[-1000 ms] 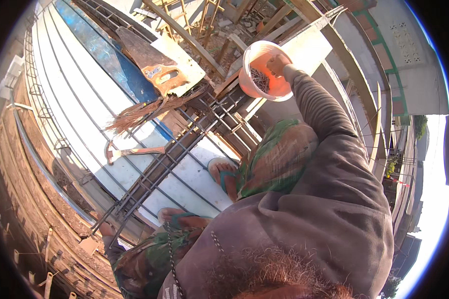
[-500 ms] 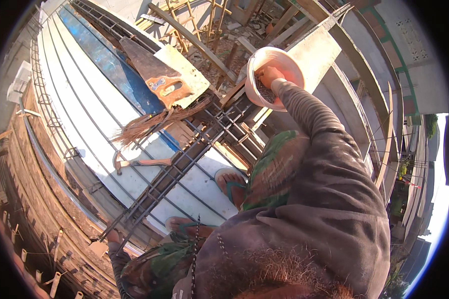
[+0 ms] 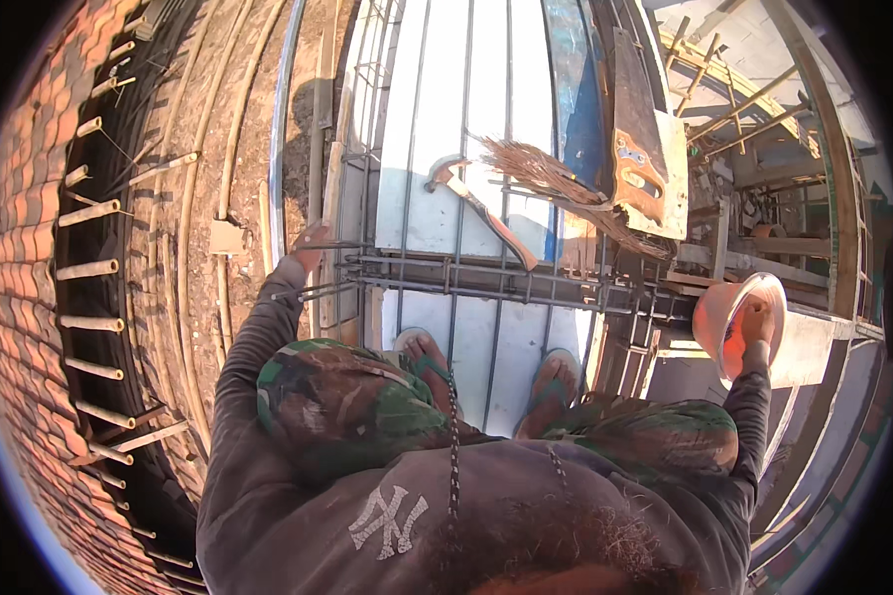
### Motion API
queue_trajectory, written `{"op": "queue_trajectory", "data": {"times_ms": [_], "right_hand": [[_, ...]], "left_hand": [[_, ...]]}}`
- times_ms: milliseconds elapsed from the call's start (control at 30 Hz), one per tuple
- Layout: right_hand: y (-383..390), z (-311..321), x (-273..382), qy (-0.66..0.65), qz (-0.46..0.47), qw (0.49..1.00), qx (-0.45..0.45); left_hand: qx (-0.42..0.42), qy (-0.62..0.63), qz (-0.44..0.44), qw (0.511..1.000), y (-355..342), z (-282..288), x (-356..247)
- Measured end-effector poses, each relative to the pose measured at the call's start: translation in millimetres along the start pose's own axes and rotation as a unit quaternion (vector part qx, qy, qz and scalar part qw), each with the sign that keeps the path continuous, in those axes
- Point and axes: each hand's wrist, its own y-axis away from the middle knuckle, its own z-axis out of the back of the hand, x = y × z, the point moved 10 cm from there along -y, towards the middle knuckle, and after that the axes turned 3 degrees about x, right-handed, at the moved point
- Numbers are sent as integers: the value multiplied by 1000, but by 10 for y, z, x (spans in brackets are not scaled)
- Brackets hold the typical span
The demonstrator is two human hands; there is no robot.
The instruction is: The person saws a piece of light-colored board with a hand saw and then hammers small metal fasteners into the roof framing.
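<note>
My right hand (image 3: 758, 322) is in the mouth of a pale pink bucket (image 3: 709, 315), its fingers curled; what they hold, if anything, is hidden. On the far left, my left hand (image 3: 311, 248) is beside the ends of the steel rebar (image 3: 417, 269) and the edge of the formwork, its fingers too small to make out. A claw hammer (image 3: 488, 220) with a wooden handle lies on the pale panel (image 3: 432, 109) beyond the rebar. To its right are a twig broom (image 3: 541, 171) and a handsaw (image 3: 637, 134) with a wooden grip.
Tied rebar crosses in front of my sandalled feet (image 3: 556, 382). A roof of orange tiles (image 3: 30, 258) and several bamboo poles (image 3: 89, 269) lie to the left. Timber scaffolding (image 3: 739, 109) stands at the far right, and a concrete ledge (image 3: 809, 349) runs beside the bucket.
My view has swung to the left, so the bucket now appears lower and farther right. My right hand remains at the bucket, and my left hand shows more fully beside the rebar ends.
</note>
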Motion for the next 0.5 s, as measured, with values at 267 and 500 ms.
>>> {"op": "queue_trajectory", "data": {"times_ms": [267,500], "right_hand": [[895,2075,2086,-412,174,885,-131],[2089,759,4882,-212,504,805,229]], "left_hand": [[-83,-261,-212,938,56,-52,41],[-79,-241,-174,952,-143,214,305]]}}
